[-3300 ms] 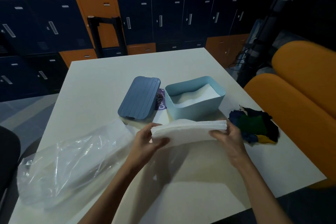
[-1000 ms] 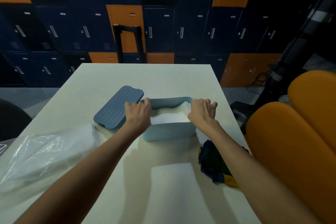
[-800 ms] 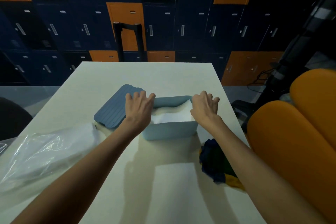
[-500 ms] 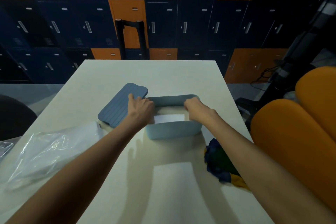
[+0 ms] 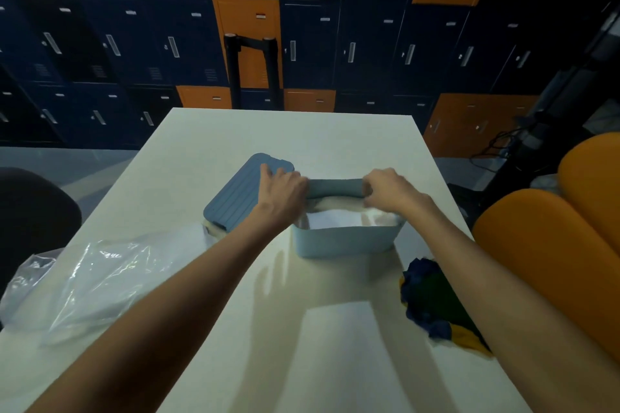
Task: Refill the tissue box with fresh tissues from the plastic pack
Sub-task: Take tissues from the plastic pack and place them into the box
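From the head camera, a pale cream rectangular table stands before a wall of dark blue and orange metal lockers. Orange upholstered seats crowd its right side, and a dark rounded chair back shows at the left. A crumpled bundle of navy, green and yellow cloth lies near the table's right edge.

The open light blue plastic tissue box sits at mid-table, with a stack of white tissues inside it. Its darker blue ribbed lid lies just beside the box on the left. The clear, crinkled plastic pack lies at the near left, well apart from both hands.

Both hands are at the box, one at each end. The left hand lies over the left end with its fingers fairly straight, the tips reaching onto the lid. The right hand is at the right end with its fingers curled by the far rim. Blur hides whether they clamp the wall or only press down on the tissues.
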A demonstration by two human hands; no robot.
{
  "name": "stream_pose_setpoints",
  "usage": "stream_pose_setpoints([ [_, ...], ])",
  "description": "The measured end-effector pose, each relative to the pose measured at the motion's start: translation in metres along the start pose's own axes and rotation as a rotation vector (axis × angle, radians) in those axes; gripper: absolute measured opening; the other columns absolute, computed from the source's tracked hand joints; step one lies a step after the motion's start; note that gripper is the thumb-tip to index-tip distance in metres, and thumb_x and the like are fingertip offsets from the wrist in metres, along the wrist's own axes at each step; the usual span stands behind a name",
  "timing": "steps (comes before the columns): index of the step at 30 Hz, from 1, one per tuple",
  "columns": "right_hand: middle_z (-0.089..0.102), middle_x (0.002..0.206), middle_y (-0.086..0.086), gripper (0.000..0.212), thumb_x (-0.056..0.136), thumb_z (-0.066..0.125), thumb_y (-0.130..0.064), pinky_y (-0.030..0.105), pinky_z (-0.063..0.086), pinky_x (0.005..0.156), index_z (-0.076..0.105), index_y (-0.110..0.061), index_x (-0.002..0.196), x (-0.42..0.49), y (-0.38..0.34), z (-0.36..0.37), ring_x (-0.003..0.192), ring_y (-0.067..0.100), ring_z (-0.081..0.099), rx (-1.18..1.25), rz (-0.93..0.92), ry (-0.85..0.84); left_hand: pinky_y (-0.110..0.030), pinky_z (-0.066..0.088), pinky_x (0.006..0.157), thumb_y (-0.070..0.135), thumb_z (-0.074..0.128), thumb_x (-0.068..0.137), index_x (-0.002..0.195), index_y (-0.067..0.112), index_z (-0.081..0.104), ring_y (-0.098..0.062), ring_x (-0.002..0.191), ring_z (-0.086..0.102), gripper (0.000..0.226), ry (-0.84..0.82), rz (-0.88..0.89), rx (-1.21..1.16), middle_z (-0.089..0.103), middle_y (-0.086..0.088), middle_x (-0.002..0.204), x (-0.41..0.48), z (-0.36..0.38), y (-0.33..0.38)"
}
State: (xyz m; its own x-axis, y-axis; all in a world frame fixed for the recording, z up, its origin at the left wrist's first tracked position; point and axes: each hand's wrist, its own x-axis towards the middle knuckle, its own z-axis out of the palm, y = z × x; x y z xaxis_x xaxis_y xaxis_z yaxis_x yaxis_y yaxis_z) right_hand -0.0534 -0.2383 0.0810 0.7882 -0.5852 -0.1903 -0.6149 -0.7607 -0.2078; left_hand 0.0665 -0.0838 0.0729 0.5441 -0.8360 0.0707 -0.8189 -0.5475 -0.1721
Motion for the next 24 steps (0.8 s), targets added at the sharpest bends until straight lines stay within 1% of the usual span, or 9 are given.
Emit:
stream_pose_setpoints([
  [2, 0.064, 0.106, 0.008, 0.018, 0.087, 0.062, -0.018, 0.039, 0.052, 0.081, 0.067, -0.015, 0.103, -0.003, -0.012, -0.015, 0.090, 0.028, 0.061, 0.036, -0.001, 0.144, -0.037, 0.022, 0.075, 0.029, 0.055, 0.091, 0.095, 0.019, 0.062, -0.022, 0.082, 0.052, 0.013, 0.151, -0.020, -0.127, 0.065, 0.001, 0.094, -0.002, -0.009, -0.015],
  [7, 0.069, 0.098, 0.005, 0.017, 0.090, 0.055, -0.017, 0.033, 0.052, 0.073, 0.068, -0.017, 0.101, -0.020, -0.077, -0.039, 0.085, 0.022, 0.063, 0.238, -0.106, 0.458, -0.040, 0.031, 0.089, 0.032, 0.054, 0.092, 0.113, 0.020, 0.060, -0.021, 0.093, 0.060, 0.024, 0.487, -0.072, -0.427, 0.068, 0.001, 0.104, -0.018, -0.028, -0.067],
  [11, 0.068, 0.094, 0.000, 0.018, 0.092, 0.053, -0.018, 0.024, 0.042, 0.065, 0.069, -0.018, 0.102, -0.034, -0.139, -0.041, 0.082, 0.016, 0.061, 0.302, -0.242, 0.476, -0.036, 0.029, 0.083, 0.031, 0.053, 0.091, 0.112, 0.021, 0.059, -0.019, 0.091, 0.061, 0.024, 0.562, -0.165, -0.463, 0.069, 0.004, 0.100, -0.038, -0.040, -0.116],
  [13, 0.067, 0.092, -0.002, 0.018, 0.091, 0.053, -0.021, 0.024, 0.043, 0.065, 0.069, -0.021, 0.100, -0.036, -0.165, -0.034, 0.081, 0.015, 0.060, 0.316, -0.287, 0.406, -0.036, 0.036, 0.087, 0.034, 0.055, 0.091, 0.112, 0.023, 0.059, -0.018, 0.093, 0.062, 0.024, 0.454, -0.189, -0.499, 0.067, 0.005, 0.103, -0.047, -0.034, -0.142],
  [15, 0.065, 0.091, -0.003, 0.017, 0.090, 0.054, -0.021, 0.028, 0.049, 0.069, 0.069, -0.021, 0.098, -0.035, -0.185, -0.020, 0.083, 0.016, 0.061, 0.348, -0.295, 0.324, -0.044, 0.045, 0.091, 0.041, 0.057, 0.090, 0.111, 0.025, 0.058, -0.017, 0.094, 0.062, 0.026, 0.254, -0.172, -0.556, 0.066, 0.005, 0.106, -0.055, -0.020, -0.164],
  [18, 0.066, 0.095, -0.001, 0.018, 0.090, 0.053, -0.017, 0.034, 0.054, 0.074, 0.070, -0.016, 0.097, -0.030, -0.213, 0.013, 0.088, 0.016, 0.060, 0.384, -0.287, 0.200, -0.049, 0.043, 0.095, 0.060, 0.056, 0.084, 0.121, 0.032, 0.052, -0.017, 0.106, 0.056, 0.047, -0.068, -0.171, -0.501, 0.060, 0.004, 0.121, -0.075, 0.009, -0.192],
  [21, 0.069, 0.101, 0.006, 0.022, 0.090, 0.050, -0.010, 0.034, 0.053, 0.079, 0.071, -0.006, 0.096, -0.023, -0.235, 0.051, 0.090, 0.019, 0.062, 0.414, -0.256, 0.086, -0.054, 0.033, 0.105, 0.082, 0.057, 0.063, 0.145, 0.038, 0.020, -0.027, 0.129, 0.043, 0.100, -0.410, -0.165, -0.454, 0.039, -0.004, 0.146, -0.101, 0.038, -0.208],
  [22, 0.070, 0.100, 0.009, 0.023, 0.089, 0.050, -0.009, 0.037, 0.054, 0.081, 0.071, -0.003, 0.094, -0.020, -0.241, 0.065, 0.090, 0.022, 0.064, 0.402, -0.236, 0.067, -0.056, 0.029, 0.107, 0.087, 0.058, 0.054, 0.147, 0.041, 0.005, -0.030, 0.134, 0.037, 0.116, -0.486, -0.154, -0.444, 0.031, -0.006, 0.151, -0.109, 0.047, -0.212],
  [24, 0.071, 0.094, 0.018, 0.024, 0.088, 0.049, -0.008, 0.045, 0.055, 0.078, 0.069, 0.005, 0.089, -0.013, -0.251, 0.089, 0.084, 0.030, 0.066, 0.379, -0.180, 0.015, -0.059, 0.021, 0.109, 0.091, 0.058, 0.045, 0.144, 0.047, -0.013, -0.031, 0.141, 0.026, 0.130, -0.542, -0.130, -0.427, 0.020, -0.006, 0.156, -0.123, 0.063, -0.215],
])
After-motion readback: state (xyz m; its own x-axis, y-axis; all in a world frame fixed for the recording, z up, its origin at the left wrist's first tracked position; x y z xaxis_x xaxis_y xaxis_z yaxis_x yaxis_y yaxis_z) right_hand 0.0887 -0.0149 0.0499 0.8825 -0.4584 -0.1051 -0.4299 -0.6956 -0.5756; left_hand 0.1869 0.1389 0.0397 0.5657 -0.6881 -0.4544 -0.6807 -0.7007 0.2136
